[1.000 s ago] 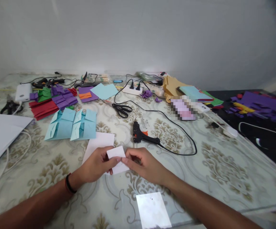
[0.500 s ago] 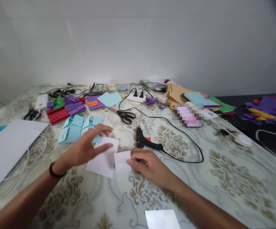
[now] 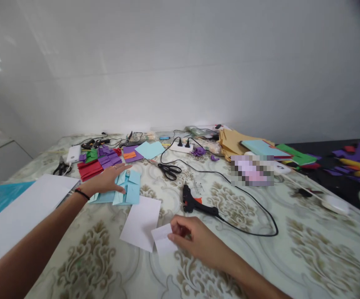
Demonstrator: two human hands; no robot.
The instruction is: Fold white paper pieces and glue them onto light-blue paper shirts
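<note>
My left hand reaches over the light blue folded papers, its fingers stretched out and thumb apart; I cannot tell whether it touches them. Between the thumb and fingers of my right hand is a small white paper square, pinched at its right edge and slightly tilted. Beside that square, to its left, a larger white sheet lies flat on the patterned tablecloth. A black hot glue gun rests just beyond my right hand, its nozzle pointing away from me.
Black-handled scissors lie past the glue gun, near a white power strip with two plugs. Red strips and purple pieces are at the back left. A big white sheet covers the left side; brown paper sits back right.
My left hand has moved away and left, from above the larger white sheet to the light blue papers. My right hand still pinches the small square, now tilted. The view has shifted upward.
</note>
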